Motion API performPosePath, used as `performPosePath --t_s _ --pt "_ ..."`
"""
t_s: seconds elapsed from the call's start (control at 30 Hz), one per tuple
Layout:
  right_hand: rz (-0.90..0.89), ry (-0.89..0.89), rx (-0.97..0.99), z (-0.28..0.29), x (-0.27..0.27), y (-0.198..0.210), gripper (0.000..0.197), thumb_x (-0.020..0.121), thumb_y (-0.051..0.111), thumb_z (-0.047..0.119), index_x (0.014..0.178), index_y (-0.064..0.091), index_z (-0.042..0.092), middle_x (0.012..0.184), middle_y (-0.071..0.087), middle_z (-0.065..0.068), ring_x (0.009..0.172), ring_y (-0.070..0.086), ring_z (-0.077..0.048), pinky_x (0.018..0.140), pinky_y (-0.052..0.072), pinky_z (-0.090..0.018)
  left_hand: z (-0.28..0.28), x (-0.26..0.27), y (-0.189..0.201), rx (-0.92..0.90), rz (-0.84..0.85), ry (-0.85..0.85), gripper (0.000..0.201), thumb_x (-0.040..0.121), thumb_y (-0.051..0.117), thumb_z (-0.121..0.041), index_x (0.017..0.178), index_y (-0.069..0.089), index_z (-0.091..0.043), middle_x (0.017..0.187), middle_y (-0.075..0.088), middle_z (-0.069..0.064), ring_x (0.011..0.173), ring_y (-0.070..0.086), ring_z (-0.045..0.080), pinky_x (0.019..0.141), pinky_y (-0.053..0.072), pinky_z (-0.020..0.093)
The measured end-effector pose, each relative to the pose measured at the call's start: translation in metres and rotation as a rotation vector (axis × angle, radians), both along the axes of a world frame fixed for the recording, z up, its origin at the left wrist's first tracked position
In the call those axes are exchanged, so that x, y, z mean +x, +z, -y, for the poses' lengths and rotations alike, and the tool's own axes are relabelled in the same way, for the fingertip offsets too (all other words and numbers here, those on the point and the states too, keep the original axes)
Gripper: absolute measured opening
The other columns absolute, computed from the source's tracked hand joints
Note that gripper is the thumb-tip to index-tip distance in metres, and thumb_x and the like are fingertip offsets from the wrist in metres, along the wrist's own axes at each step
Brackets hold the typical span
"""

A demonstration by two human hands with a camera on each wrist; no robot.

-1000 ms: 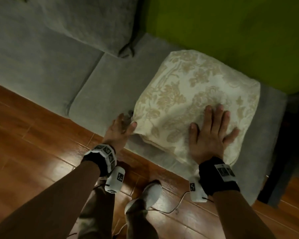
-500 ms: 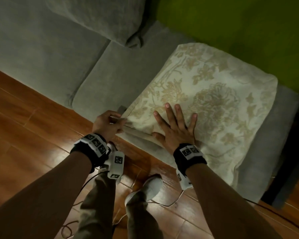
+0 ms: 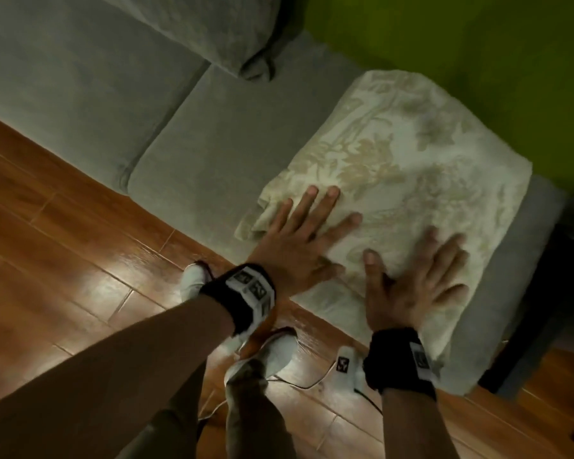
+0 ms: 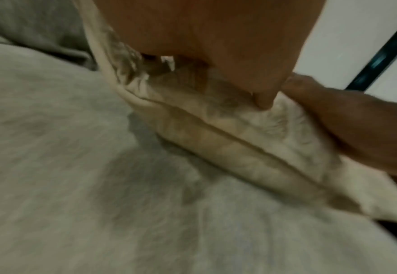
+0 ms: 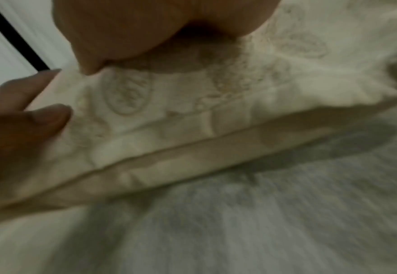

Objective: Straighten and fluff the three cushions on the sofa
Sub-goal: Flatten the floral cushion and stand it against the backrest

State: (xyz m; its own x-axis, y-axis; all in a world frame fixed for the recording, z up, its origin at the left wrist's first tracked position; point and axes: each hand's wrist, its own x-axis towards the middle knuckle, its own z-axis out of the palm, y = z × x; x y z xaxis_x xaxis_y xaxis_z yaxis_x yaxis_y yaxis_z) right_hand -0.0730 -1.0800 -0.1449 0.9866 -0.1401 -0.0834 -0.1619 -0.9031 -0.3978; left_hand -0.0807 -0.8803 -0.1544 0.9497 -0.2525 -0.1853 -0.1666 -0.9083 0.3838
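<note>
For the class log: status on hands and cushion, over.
Left hand and right hand open, flat on floral cushion. Cushion lies on grey sofa seat. Nothing in the way.

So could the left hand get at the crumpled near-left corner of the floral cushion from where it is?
Probably yes. The left hand lies flat on the floral cushion right beside that crumpled corner, and nothing lies between them; the right hand presses further right, out of the way.

Dim, warm light; floor point(image 3: 80, 276) glare; wrist views blurred (badly).
</note>
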Motion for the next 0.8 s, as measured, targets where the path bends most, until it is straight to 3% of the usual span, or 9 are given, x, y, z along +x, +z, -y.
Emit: performPosePath --t_s 0.13,0.27,0.37,0.5,0.6,0.67,0.7,0.73,0.8 --pt "-0.257 0.279 -0.135 0.009 -0.002 -0.053 0.103 0.083 0.027 0.089 0.153 -0.029 0.039 0.16 -0.041 -0.001 0.151 -0.031 -0.027 0.117 -0.017 -0.063 -0.023 -0.002 -0.059 0.286 -0.237 -0.049 0.093 0.083 0.023 -0.085 0.136 -0.044 -0.047 0.15 -0.05 -0.004 0.149 -0.028 0.03 0.119 0.0 0.061" --pt "-0.453 0.284 -0.195 0.028 -0.008 -0.075 0.099 0.081 0.011 0.091 0.13 -0.056 0.038 0.138 -0.065 0.004 0.134 -0.056 -0.021 0.115 -0.027 -0.059 -0.058 -0.021 -0.085 0.358 -0.328 -0.062 0.092 0.074 0.005 -0.09 0.133 -0.049 -0.044 0.142 -0.057 -0.011 0.148 -0.025 0.02 0.119 0.005 0.062" --pt "-0.543 0.307 -0.236 0.043 -0.026 -0.075 0.093 0.081 0.0 0.09 0.123 -0.061 0.033 0.132 -0.067 0.002 0.126 -0.062 -0.02 0.115 -0.027 -0.059 -0.073 -0.025 -0.082 0.373 -0.315 -0.112 0.097 0.066 -0.008 -0.094 0.139 -0.045 -0.042 0.149 -0.05 -0.012 0.139 -0.04 0.015 0.117 0.008 0.06" --pt "-0.616 0.316 -0.266 0.08 -0.064 -0.09 0.091 0.089 0.004 0.085 0.135 -0.051 0.029 0.143 -0.058 0.002 0.134 -0.054 -0.022 0.116 -0.015 -0.068 -0.085 -0.028 -0.075 0.397 -0.389 -0.133 0.11 0.064 0.001 -0.098 0.148 -0.033 -0.036 0.165 -0.022 -0.004 0.141 -0.038 0.012 0.116 0.016 0.059" --pt "-0.564 0.364 -0.216 0.103 -0.088 -0.076 0.093 0.096 0.028 0.073 0.157 -0.024 0.028 0.166 -0.029 0.001 0.156 -0.016 -0.031 0.116 0.002 -0.074 -0.088 -0.032 -0.053 0.299 -0.489 -0.123 0.108 0.071 0.012 -0.095 0.158 -0.01 -0.034 0.167 -0.004 -0.007 0.154 0.001 0.017 0.119 0.024 0.055" --pt "-0.543 0.412 -0.189 0.118 -0.097 -0.052 0.082 0.098 0.031 0.059 0.16 -0.017 0.032 0.166 -0.029 0.012 0.155 -0.022 -0.029 0.117 -0.003 -0.073 -0.084 -0.027 -0.021 0.118 -0.492 0.02 0.091 0.077 0.022 -0.09 0.153 0.026 -0.04 0.163 0.028 -0.005 0.146 0.034 0.021 0.114 0.033 0.05" --pt "-0.507 0.399 -0.136 0.124 -0.098 -0.036 0.078 0.097 0.029 0.051 0.161 -0.011 0.035 0.165 -0.028 0.016 0.153 -0.026 -0.025 0.118 -0.004 -0.072 -0.08 -0.021 -0.002 0.005 -0.421 0.125 0.074 0.081 0.03 -0.084 0.14 0.045 -0.041 0.151 0.045 0.0 0.133 0.049 0.026 0.108 0.039 0.047" --pt "-0.419 0.359 -0.058 0.13 -0.094 -0.018 0.075 0.095 0.03 0.045 0.162 -0.003 0.036 0.167 -0.022 0.016 0.154 -0.025 -0.023 0.119 -0.004 -0.07 -0.073 -0.011 0.019 -0.088 -0.312 0.232 0.052 0.086 0.038 -0.074 0.125 0.054 -0.043 0.138 0.053 0.004 0.121 0.056 0.031 0.101 0.042 0.045" --pt "-0.144 0.279 0.066 0.142 -0.077 0.012 0.069 0.095 0.037 0.037 0.162 0.018 0.031 0.172 0.0 0.004 0.158 -0.01 -0.025 0.122 0.001 -0.064 -0.054 0.02 0.056 -0.171 -0.041 0.312 0.023 0.095 0.041 -0.063 0.112 0.048 -0.05 0.128 0.05 0.009 0.112 0.055 0.035 0.097 0.042 0.044"
